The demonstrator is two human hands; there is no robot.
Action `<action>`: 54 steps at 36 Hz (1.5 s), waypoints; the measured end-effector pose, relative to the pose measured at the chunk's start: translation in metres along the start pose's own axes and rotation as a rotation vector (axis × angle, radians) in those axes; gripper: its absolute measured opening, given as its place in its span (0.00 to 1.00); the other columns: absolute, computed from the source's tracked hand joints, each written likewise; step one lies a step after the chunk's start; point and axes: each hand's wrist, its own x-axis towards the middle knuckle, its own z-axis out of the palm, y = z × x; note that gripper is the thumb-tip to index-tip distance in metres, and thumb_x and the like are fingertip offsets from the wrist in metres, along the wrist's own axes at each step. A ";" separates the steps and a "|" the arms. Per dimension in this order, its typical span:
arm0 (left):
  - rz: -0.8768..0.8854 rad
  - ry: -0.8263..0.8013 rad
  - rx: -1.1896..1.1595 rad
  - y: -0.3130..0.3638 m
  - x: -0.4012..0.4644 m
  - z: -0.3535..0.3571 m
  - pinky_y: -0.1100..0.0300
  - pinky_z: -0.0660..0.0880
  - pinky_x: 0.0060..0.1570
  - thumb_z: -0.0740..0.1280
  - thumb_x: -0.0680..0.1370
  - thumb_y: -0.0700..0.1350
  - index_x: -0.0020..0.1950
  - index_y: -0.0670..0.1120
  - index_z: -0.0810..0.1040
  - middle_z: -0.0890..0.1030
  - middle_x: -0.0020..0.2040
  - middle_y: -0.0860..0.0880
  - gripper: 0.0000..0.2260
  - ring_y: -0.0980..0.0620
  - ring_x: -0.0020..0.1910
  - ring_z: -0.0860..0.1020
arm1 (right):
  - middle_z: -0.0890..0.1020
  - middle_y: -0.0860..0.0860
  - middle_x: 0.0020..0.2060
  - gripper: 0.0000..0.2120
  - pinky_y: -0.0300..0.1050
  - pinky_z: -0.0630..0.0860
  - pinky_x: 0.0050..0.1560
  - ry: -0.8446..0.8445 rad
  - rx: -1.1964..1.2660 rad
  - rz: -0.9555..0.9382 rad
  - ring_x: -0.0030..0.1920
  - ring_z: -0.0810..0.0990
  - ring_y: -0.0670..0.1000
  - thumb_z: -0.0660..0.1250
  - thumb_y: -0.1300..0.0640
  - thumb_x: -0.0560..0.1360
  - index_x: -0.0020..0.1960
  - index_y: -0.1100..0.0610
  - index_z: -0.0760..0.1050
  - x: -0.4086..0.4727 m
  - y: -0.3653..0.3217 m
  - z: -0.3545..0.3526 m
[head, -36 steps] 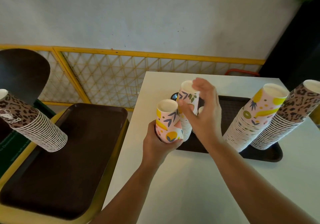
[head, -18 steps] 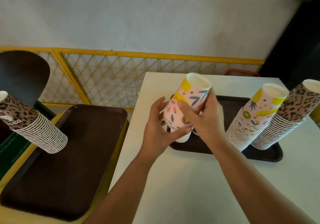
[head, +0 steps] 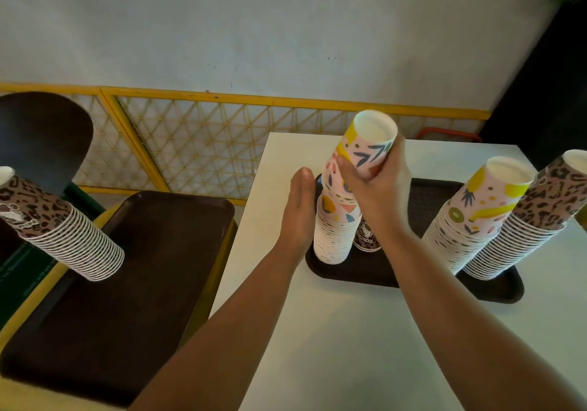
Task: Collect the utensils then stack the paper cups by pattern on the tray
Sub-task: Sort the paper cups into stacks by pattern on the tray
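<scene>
Mostly sorted: three stacks on the tray (head: 413,279); right hand (head: 378,185) gripping floral stack (head: 336,220) top, left hand (head: 298,210) flat alongside (leopard cup (head: 367,236) beside it unstacked).

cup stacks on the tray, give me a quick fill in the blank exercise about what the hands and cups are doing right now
1. The right hand grips the top of the colourful stack, which stands on the ____ tray.
2. The left hand lies flat, fingers straight, against that stack's ____ side.
3. The single cup standing just right of that stack has a ____ print.
4. The stack on the side tray has a ____ print.

Missing words: brown; left; leopard; leopard
</scene>
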 end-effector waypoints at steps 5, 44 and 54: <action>-0.039 -0.040 -0.017 -0.008 0.005 0.008 0.61 0.61 0.58 0.44 0.82 0.58 0.50 0.64 0.65 0.68 0.46 0.70 0.11 0.80 0.43 0.63 | 0.77 0.49 0.56 0.33 0.26 0.72 0.46 -0.081 -0.040 0.045 0.54 0.76 0.44 0.76 0.52 0.66 0.65 0.57 0.65 -0.010 0.024 0.012; 0.211 0.969 0.168 -0.021 -0.043 -0.120 0.68 0.65 0.52 0.62 0.79 0.46 0.63 0.48 0.70 0.71 0.59 0.55 0.12 0.56 0.60 0.70 | 0.71 0.54 0.60 0.22 0.36 0.66 0.64 -0.319 0.111 -0.430 0.62 0.67 0.43 0.69 0.58 0.72 0.64 0.62 0.69 -0.056 -0.051 0.078; 0.095 1.131 0.174 -0.043 -0.054 -0.213 0.55 0.67 0.65 0.66 0.77 0.44 0.71 0.44 0.63 0.65 0.68 0.46 0.23 0.48 0.69 0.65 | 0.71 0.51 0.62 0.23 0.47 0.72 0.63 -0.533 0.087 -0.372 0.63 0.71 0.49 0.68 0.55 0.72 0.65 0.57 0.68 -0.096 -0.067 0.158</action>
